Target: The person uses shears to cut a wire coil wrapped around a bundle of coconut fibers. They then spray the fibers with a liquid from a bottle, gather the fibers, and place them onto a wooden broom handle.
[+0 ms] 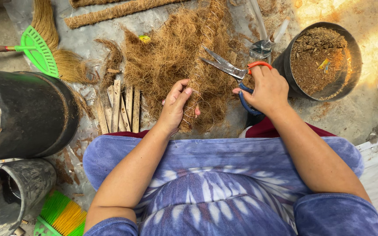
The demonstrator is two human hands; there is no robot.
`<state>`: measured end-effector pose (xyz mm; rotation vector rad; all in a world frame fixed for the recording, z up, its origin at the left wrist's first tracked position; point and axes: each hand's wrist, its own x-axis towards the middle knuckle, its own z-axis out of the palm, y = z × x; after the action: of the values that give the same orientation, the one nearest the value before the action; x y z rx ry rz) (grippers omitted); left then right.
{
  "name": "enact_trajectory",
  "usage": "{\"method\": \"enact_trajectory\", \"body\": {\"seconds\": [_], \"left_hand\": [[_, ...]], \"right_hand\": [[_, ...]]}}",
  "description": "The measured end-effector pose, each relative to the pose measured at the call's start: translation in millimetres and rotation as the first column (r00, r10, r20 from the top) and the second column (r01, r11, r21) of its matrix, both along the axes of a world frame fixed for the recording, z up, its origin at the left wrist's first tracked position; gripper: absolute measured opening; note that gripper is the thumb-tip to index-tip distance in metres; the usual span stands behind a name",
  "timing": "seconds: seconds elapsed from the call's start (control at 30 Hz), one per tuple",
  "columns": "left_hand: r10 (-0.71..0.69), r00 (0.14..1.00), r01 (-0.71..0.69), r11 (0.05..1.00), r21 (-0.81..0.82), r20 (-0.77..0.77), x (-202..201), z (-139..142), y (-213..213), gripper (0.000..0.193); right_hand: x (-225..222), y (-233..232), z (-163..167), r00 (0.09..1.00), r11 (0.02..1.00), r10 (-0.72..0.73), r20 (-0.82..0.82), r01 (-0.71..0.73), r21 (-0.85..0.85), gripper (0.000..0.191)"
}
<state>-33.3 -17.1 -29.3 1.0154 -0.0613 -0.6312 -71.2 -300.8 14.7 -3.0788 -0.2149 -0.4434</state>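
At the far left a big black pot [27, 113] lay tipped on its side on the floor, with a smaller grey pot [14, 192] below it, both out of the way of the work. A green-headed broom [38, 50] lay above them, and a row of thin wooden sticks [121, 109] lay side by side just left of the fibre, within easy reach. The left hand [175, 107] gripped a rope-like roll of brown fibre [202, 83], fingers closed around its lower end, steadying it over the loose fibre pile [162, 57] in front of the person's knees. The right hand [267, 89] held orange-and-blue-handled scissors [230, 69], fingers through the loops, blades parted and pointing left toward the roll. Right of it stood a black pot of soil [320, 59], upright.
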Motion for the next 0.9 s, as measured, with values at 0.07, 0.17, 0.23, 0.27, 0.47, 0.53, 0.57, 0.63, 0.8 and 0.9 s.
{"method": "enact_trajectory", "body": {"seconds": [0.07, 0.17, 0.23, 0.27, 0.47, 0.53, 0.57, 0.63, 0.8, 0.9], "left_hand": [[-0.003, 1.000, 0.004, 1.000, -0.021, 0.009, -0.6, -0.8, 0.2, 0.037], [-0.017, 1.000, 0.018, 0.999, -0.044, 0.021, -0.3, -1.9, 0.3, 0.036], [-0.029, 0.999, 0.030, 0.998, -0.051, 0.015, 0.6, -2.6, 0.7, 0.036], [-0.030, 0.999, 0.031, 0.999, -0.037, 0.025, 0.9, -2.9, 0.7, 0.036], [-0.025, 0.999, 0.025, 1.000, 0.018, 0.040, 1.7, -4.8, 1.9, 0.040], [-0.038, 0.999, 0.038, 0.999, 0.015, 0.035, 1.3, -5.7, 2.3, 0.039], [-0.044, 0.998, 0.043, 0.999, 0.018, 0.042, 0.8, -6.3, 2.8, 0.040], [-0.056, 0.997, 0.055, 0.998, 0.023, 0.057, -0.9, -7.6, 3.5, 0.042], [-0.103, 0.991, 0.097, 0.993, 0.070, 0.086, -4.6, -9.6, 5.0, 0.045], [-0.114, 0.991, 0.109, 0.992, 0.067, 0.069, -5.8, -8.8, 3.9, 0.046]], "right_hand": [[1.9, 1.1, 1.1, 1.000, 1.000, -0.001, 0.002, 0.001, -0.018, 0.073], [2.5, 1.7, -1.8, 1.000, 1.000, 0.011, 0.007, -0.011, -0.001, 0.069], [1.5, 0.7, -5.2, 0.999, 1.000, 0.026, 0.022, -0.026, 0.014, 0.067], [1.1, -0.6, -6.7, 1.000, 1.000, 0.020, 0.016, -0.021, 0.012, 0.066], [-0.1, -5.9, -11.0, 1.000, 0.999, 0.024, -0.011, -0.024, 0.022, 0.064], [-0.4, -6.4, -10.4, 1.000, 0.999, 0.027, 0.011, -0.028, 0.026, 0.063], [-0.1, -6.8, -10.0, 1.000, 0.999, 0.000, -0.007, 0.001, 0.035, 0.064], [1.2, -9.6, -8.3, 0.997, 0.997, -0.056, -0.045, 0.058, 0.050, 0.065], [11.9, -22.6, -5.3, 0.973, 0.981, -0.194, -0.125, 0.192, -0.032, 0.073], [14.6, -25.2, -5.8, 0.963, 0.976, -0.217, -0.162, 0.214, -0.037, 0.073]]}}
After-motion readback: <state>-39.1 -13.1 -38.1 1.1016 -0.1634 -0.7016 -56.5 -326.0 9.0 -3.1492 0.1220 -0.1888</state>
